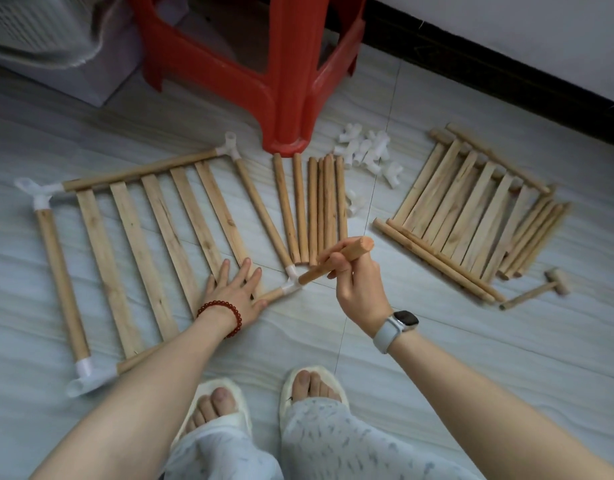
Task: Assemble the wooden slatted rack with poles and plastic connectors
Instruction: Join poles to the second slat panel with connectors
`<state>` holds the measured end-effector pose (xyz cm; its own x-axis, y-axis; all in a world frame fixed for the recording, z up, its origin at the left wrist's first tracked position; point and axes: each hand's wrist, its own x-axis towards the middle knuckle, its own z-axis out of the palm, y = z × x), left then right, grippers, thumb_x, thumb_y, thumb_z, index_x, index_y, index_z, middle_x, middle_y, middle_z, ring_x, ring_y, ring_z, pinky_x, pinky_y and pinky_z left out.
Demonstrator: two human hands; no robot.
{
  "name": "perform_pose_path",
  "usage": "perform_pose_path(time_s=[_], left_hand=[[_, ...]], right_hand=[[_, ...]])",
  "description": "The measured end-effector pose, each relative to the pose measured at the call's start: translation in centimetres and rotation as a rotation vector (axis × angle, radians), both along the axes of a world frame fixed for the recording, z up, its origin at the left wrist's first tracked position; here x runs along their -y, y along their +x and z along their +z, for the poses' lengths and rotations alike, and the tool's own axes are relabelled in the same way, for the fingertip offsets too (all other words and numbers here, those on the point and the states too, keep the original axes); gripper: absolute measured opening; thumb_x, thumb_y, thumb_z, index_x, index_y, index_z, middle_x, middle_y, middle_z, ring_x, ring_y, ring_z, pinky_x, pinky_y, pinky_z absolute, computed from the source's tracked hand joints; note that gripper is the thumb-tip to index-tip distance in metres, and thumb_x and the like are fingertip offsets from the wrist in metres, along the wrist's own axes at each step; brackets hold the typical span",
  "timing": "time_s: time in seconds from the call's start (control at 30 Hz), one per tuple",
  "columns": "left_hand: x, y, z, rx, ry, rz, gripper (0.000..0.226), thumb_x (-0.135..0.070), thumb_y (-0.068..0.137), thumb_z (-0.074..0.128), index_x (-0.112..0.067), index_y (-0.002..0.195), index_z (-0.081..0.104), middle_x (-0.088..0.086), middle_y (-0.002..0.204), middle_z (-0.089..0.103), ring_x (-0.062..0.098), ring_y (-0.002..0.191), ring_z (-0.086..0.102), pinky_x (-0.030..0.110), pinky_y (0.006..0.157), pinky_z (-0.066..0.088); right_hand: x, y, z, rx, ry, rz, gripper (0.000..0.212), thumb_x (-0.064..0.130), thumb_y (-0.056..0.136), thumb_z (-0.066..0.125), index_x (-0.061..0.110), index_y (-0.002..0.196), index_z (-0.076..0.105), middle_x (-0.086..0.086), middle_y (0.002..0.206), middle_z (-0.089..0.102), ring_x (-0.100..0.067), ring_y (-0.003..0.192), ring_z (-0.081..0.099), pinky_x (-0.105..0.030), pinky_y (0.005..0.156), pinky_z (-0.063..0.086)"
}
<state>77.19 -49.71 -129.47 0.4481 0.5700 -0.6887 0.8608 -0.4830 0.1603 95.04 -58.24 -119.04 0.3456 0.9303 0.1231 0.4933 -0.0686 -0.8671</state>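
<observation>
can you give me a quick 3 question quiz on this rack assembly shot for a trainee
1. True or false: the left hand lies flat on the slatted panel.
2. What does the right hand hold? A) wooden mallet B) wooden pole C) loose connector
3. Fill in: the pole's lower end points at the white corner ______.

Key:
1. True; the fingers are spread on the slats.
2. B; the wooden mallet lies on the floor to the right, and the loose connectors sit by the red stool.
3. connector
</observation>
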Motion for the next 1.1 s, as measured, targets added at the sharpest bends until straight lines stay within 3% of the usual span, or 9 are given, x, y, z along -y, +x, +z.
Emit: perform_pose_path(time_s=[0.13, 0.27, 0.33, 0.43, 0.6, 0.77, 0.9, 1.0, 1.1], left_hand=[[-0.1, 0.0, 0.4, -0.049, 0.004, -0.062, 0.067, -0.058, 0.093, 0.023, -0.034, 0.148, -0.006, -0.007, 0.155, -0.021, 0.029, 0.142, -0.018, 0.051, 0.113, -0.008], [-1.0, 0.7, 1.3, -0.056, -0.048, -0.064, 0.064, -0.052, 0.094, 0.029, -0.031, 0.149, 0.006, -0.006, 0.157, -0.011, 0.03, 0.144, -0.007, 0.048, 0.115, -0.002], [-2.3, 0.9, 1.9, 0.017, -0.008, -0.085, 0.052, -0.039, 0.094, 0.033, -0.024, 0.144, 0.027, 0.0, 0.156, 0.016, 0.031, 0.141, 0.014, 0.042, 0.115, 0.016], [-5.0, 1.2, 2.6, 0.155, 0.087, -0.042, 0.041, -0.026, 0.094, 0.034, -0.018, 0.133, 0.045, 0.008, 0.133, 0.051, 0.027, 0.124, 0.041, 0.038, 0.1, 0.039], [-8.9, 0.7, 1.3, 0.171, 0.157, 0.049, 0.057, -0.035, 0.095, 0.038, -0.027, 0.148, 0.017, 0.004, 0.156, 0.012, 0.024, 0.142, 0.013, 0.041, 0.113, 0.022], [-11.7, -1.1, -0.4, 0.001, 0.159, 0.124, 0.095, -0.062, 0.081, 0.051, -0.037, 0.146, -0.014, 0.003, 0.153, -0.028, 0.029, 0.141, -0.021, 0.054, 0.113, 0.002], [-11.6, -2.1, -1.2, -0.055, 0.1, 0.13, 0.111, -0.071, 0.074, 0.053, -0.03, 0.144, -0.023, 0.003, 0.149, -0.036, 0.029, 0.139, -0.026, 0.054, 0.114, -0.002], [-11.5, -2.0, -0.8, -0.035, 0.068, 0.123, 0.113, -0.074, 0.072, 0.053, -0.031, 0.144, -0.022, 0.002, 0.149, -0.035, 0.029, 0.139, -0.027, 0.054, 0.114, -0.003], [-10.8, -1.8, 0.1, -0.033, 0.024, 0.112, 0.113, -0.075, 0.071, 0.053, -0.031, 0.145, -0.021, 0.003, 0.149, -0.035, 0.033, 0.137, -0.028, 0.054, 0.114, -0.005]], right_hand=[[0.7, 0.5, -0.8, 0.043, -0.134, 0.092, 0.018, 0.031, 0.094, 0.036, 0.021, 0.095, 0.051, -0.008, 0.098, 0.062, -0.023, 0.085, 0.06, -0.04, 0.075, 0.051], [1.8, 2.8, -2.9, 0.342, -0.415, 0.375, 0.025, 0.016, 0.098, 0.036, 0.016, 0.12, 0.045, -0.009, 0.122, 0.055, -0.028, 0.106, 0.054, -0.041, 0.085, 0.048], [0.6, 4.2, -3.9, 0.391, -0.508, 0.342, 0.037, 0.01, 0.094, 0.037, 0.017, 0.131, 0.043, -0.007, 0.128, 0.053, -0.025, 0.114, 0.051, -0.035, 0.091, 0.045], [-3.1, 6.0, -5.1, 0.345, -0.652, 0.045, 0.039, 0.014, 0.093, 0.046, 0.009, 0.132, 0.044, -0.01, 0.127, 0.051, -0.026, 0.117, 0.048, -0.033, 0.091, 0.041], [-9.5, 8.0, -7.6, 0.296, -0.911, -0.203, 0.041, 0.02, 0.097, 0.04, -0.005, 0.13, 0.04, -0.023, 0.132, 0.047, -0.036, 0.123, 0.044, -0.037, 0.099, 0.036], [-11.4, 7.6, -9.2, 0.13, -1.022, -0.252, 0.046, 0.01, 0.092, 0.04, 0.0, 0.137, 0.031, -0.024, 0.133, 0.043, -0.038, 0.119, 0.046, -0.038, 0.094, 0.041], [-10.9, 8.3, -8.7, 0.086, -0.933, -0.335, 0.032, 0.015, 0.086, 0.05, -0.005, 0.11, 0.052, -0.025, 0.112, 0.057, -0.038, 0.092, 0.06, -0.035, 0.067, 0.049], [-10.8, 8.5, -7.0, 0.064, -0.81, -0.37, 0.024, 0.018, 0.09, 0.045, 0.002, 0.109, 0.046, -0.017, 0.09, 0.062, -0.035, 0.077, 0.063, -0.043, 0.067, 0.054], [-10.5, 8.2, -4.7, 0.321, -0.749, -0.274, 0.025, 0.024, 0.094, 0.041, 0.014, 0.117, 0.041, -0.005, 0.08, 0.064, -0.027, 0.071, 0.062, -0.035, 0.059, 0.046]])
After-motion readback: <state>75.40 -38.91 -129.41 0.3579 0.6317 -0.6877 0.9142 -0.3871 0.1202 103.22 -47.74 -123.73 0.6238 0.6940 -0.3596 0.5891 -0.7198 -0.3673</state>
